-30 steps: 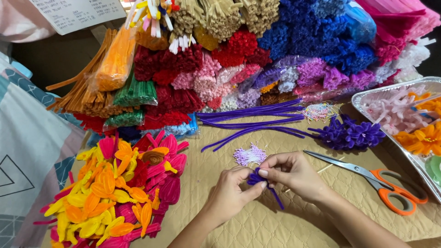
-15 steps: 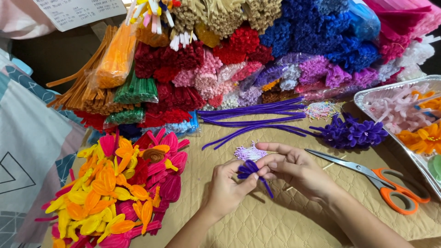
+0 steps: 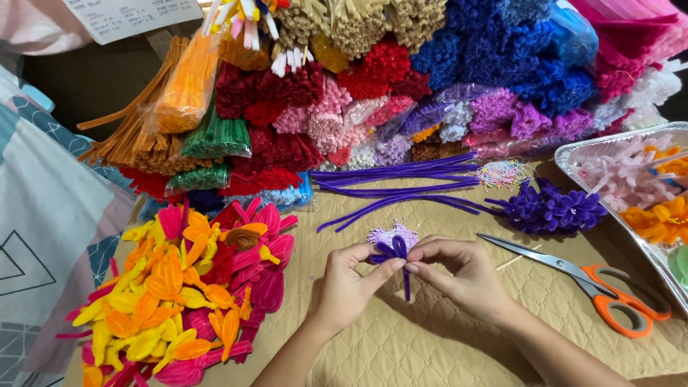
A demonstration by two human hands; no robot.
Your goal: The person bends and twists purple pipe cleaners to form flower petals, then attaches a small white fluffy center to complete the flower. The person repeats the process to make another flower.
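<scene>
Pinching purple pipe-cleaner flower (image 3: 393,252) between both hands, stem pointing down.

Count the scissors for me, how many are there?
1. The scissors, with orange handles, lie on the tan quilted mat just beyond the right hand, blades pointing toward the purple flower both hands pinch. More could be hidden under the piles.

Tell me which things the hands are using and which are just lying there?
In use:
left hand and right hand, pinching a purple flower
lilac puff just behind it

Lying about:
scissors
purple stems
pile of purple flowers
yellow and pink petals
tray
stacked bundles
</scene>
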